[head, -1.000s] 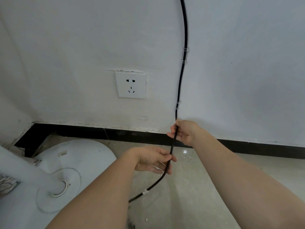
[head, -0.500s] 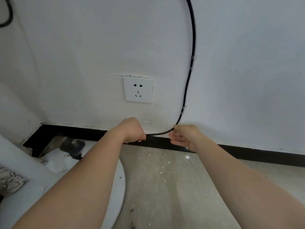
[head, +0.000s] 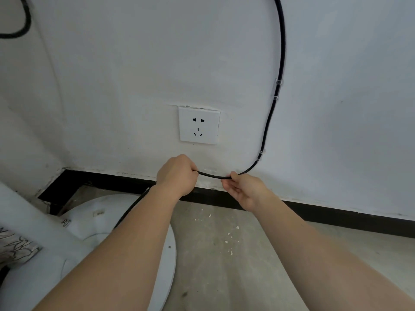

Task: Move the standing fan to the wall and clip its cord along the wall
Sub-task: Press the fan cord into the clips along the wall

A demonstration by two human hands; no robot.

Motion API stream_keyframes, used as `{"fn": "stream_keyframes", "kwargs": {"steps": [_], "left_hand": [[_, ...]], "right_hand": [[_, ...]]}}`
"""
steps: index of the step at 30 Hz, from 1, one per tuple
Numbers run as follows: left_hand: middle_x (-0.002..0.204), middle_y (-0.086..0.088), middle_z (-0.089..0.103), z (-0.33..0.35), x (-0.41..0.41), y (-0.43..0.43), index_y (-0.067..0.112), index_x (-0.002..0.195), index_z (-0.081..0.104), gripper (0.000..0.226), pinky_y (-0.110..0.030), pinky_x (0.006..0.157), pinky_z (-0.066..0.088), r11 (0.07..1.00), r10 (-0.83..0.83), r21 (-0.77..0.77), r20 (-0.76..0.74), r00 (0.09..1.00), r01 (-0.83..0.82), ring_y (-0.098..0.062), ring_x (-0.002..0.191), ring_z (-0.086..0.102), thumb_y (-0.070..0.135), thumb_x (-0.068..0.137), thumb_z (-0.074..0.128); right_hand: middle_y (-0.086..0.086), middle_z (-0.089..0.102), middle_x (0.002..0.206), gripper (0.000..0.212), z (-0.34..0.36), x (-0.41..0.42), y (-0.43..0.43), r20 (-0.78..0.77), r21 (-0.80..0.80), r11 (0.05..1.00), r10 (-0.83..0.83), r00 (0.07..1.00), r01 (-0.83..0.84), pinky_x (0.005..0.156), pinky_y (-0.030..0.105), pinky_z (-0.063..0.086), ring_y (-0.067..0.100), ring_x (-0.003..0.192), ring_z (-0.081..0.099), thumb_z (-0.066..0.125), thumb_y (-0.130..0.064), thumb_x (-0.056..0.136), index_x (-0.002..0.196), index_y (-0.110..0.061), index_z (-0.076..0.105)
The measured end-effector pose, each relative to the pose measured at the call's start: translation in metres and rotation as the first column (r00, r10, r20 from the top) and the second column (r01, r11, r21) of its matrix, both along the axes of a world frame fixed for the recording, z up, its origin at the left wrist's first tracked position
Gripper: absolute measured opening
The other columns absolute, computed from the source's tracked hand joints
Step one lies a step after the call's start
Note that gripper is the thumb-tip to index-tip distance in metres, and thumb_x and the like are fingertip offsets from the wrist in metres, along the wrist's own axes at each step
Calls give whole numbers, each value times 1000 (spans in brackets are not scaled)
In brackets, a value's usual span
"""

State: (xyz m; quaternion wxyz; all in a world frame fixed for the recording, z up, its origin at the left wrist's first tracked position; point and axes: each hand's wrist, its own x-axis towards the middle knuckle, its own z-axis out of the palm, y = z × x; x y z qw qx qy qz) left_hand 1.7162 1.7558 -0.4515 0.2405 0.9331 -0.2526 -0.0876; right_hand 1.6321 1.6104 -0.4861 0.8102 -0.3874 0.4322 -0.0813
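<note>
the black cord (head: 274, 104) runs down the white wall (head: 112, 75) to the right of the wall socket (head: 199, 125), held against the plaster by two clear clips: an upper clip (head: 277, 89) level with the space above the socket, and a lower clip (head: 260, 156) just where the cord bends toward the left; below that bend the cord runs almost level, just above the black skirting board (head: 336, 217), and spans the short gap between the two hands; the left hand (head: 177, 175) is curled into a fist, its grip closed around the cord right below the socket, knuckles turned to the wall; the right hand (head: 243, 189) has a looser grip, pinching the cord between thumb and forefinger while the other fingers hang open beneath it; from under the left wrist the cord drops down and left toward the fan base (head: 94, 223), a white round disc lying on the concrete floor (head: 235, 265) close to the corner of the wall; the white fan pole (head: 27, 218) slants up from the base toward the left edge; a patterned cloth (head: 15, 248), perhaps a cover, shows at the far left, too cut off to identify; pale plaster crumbs (head: 226, 237) are scattered on the floor near the skirting; another loop of dark cable (head: 24, 21) hangs at the top left corner of the wall.
</note>
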Motion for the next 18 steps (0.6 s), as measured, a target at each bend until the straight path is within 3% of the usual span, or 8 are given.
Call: {"fn": "stream_keyframes", "kwargs": {"steps": [6, 9, 12, 14, 15, 17, 18], "left_hand": [[99, -8, 74, -13, -2, -5, 15, 98, 75, 26, -30, 76, 52, 997, 23, -73, -17, 1000, -24, -26, 92, 64, 7, 86, 54], [106, -3, 71, -14, -6, -5, 15, 102, 74, 24, -24, 76, 47, 961, 135, -247, 31, 990, -123, -21, 97, 64, 11, 85, 57], [67, 6, 65, -14, -17, -6, 20, 67, 67, 15, -21, 54, 42, 893, 245, -396, 28, 969, -214, -13, 64, 60, 19, 79, 58], [52, 0, 60, -20, -21, -8, 13, 55, 62, 24, -24, 49, 43, 881, 250, -348, -233, 940, -321, -15, 52, 54, 23, 76, 58], [57, -6, 66, -36, -10, -18, 7, 62, 67, 24, -25, 50, 46, 864, 261, -297, -429, 865, -408, -17, 52, 55, 25, 76, 59], [77, -10, 71, -41, -8, -21, 3, 87, 69, 24, -25, 53, 51, 750, 201, -270, -777, 597, -604, -18, 59, 59, 26, 79, 66], [84, -9, 71, -42, -7, -21, 5, 94, 67, 24, -25, 56, 53, 674, 117, -294, -863, 491, -678, -17, 64, 61, 24, 81, 69]], "right_hand": [[15, 63, 74, 19, -5, 2, 1, -11, -38, 995, -95, 995, 94, 42, 20, 56, 20, 64, 63, 54, -3, 95, 78, 3, 58], [15, 64, 74, 17, -2, 2, 1, 7, -37, 992, -124, 992, 124, 44, 20, 56, 20, 65, 65, 56, -3, 95, 78, 3, 59], [15, 64, 77, 16, -2, 3, 2, 21, -24, 989, -146, 989, 146, 44, 20, 56, 21, 67, 66, 56, -2, 94, 79, 2, 59], [15, 64, 79, 14, -2, 2, 4, 27, -32, 989, -145, 989, 145, 43, 20, 56, 21, 68, 66, 56, -2, 94, 81, 2, 58], [16, 65, 80, 13, -16, 14, -1, 5, -14, 988, -151, 989, 151, 43, 20, 55, 21, 68, 66, 56, -2, 95, 82, 2, 58], [16, 65, 81, 12, -19, 15, -1, -2, -13, 990, -142, 990, 142, 43, 19, 55, 21, 69, 67, 55, -2, 95, 84, 2, 59], [16, 65, 81, 12, -19, 14, 1, 5, -10, 992, -127, 992, 127, 43, 19, 55, 21, 69, 67, 55, -3, 95, 85, 3, 59]]}}
